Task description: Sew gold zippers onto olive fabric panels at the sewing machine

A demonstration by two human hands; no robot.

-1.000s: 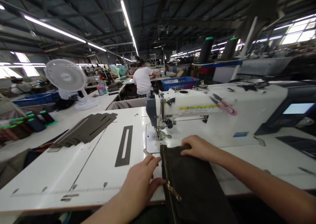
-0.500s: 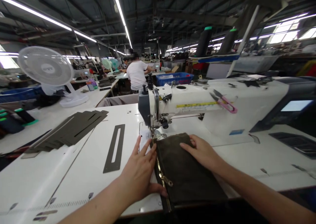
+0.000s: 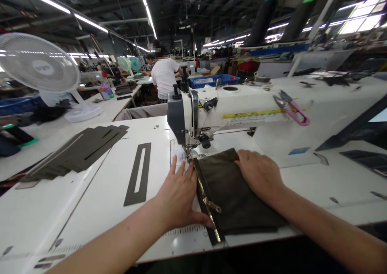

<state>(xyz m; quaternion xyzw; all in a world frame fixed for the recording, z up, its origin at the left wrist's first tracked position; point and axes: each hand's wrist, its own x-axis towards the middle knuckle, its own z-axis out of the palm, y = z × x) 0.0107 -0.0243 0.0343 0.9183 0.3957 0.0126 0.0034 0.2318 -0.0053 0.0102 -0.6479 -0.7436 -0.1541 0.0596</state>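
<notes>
A dark olive fabric piece (image 3: 229,189) with a brass zipper (image 3: 209,203) along its left edge lies on the white table (image 3: 99,209), its far corner under the needle of the white sewing machine (image 3: 242,113). My left hand (image 3: 179,195) rests flat beside the zipper, fingers stretched toward the presser foot, thumb on the fabric. My right hand (image 3: 260,175) lies palm down on the fabric's right part, fingers flat.
A dark slotted template (image 3: 137,173) and a stack of dark cut pieces (image 3: 81,149) lie to the left. Pink snips (image 3: 292,108) sit on the machine arm. A white fan (image 3: 39,64) stands far left. A person in a white shirt (image 3: 165,78) works at a table behind.
Both hands have slid the fabric forward, away from the table's front edge, until its far corner sits under the presser foot. The camera has moved closer to the machine.
</notes>
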